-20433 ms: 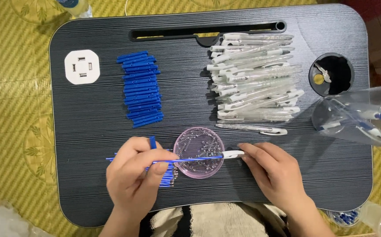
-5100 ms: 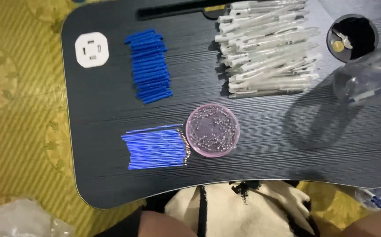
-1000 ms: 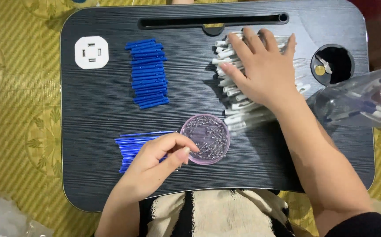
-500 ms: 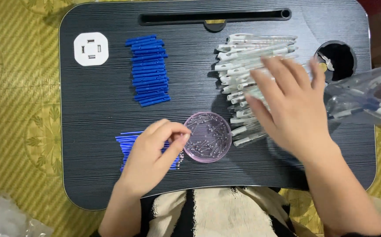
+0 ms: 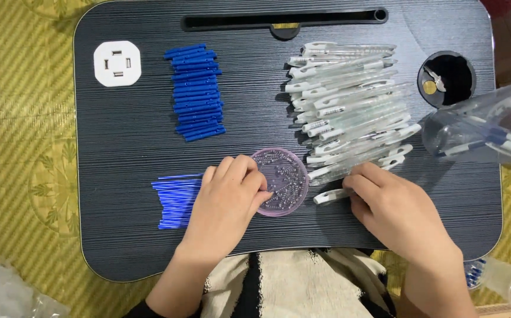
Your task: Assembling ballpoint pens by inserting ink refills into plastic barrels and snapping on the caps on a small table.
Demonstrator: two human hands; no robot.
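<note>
Now our right hand [image 5: 399,215] pinches one clear barrel [image 5: 333,196] at the pile's [image 5: 349,100] six o'clock edge; its long axis runs nine to three, white tip toward nine. Our left hand [image 5: 229,203] rests loosely curled, fingertips in the pink dish [image 5: 285,176], holding nothing we can tell. The refills [image 5: 176,200] lie at its nine o'clock, axis nine to three, nearer the left hand.

Lap desk [image 5: 120,235] holding caps [image 5: 196,91] behind refills [image 5: 176,200], dish [image 5: 282,179] centre, pen barrels [image 5: 349,100] right, socket [image 5: 117,63] far left.
</note>
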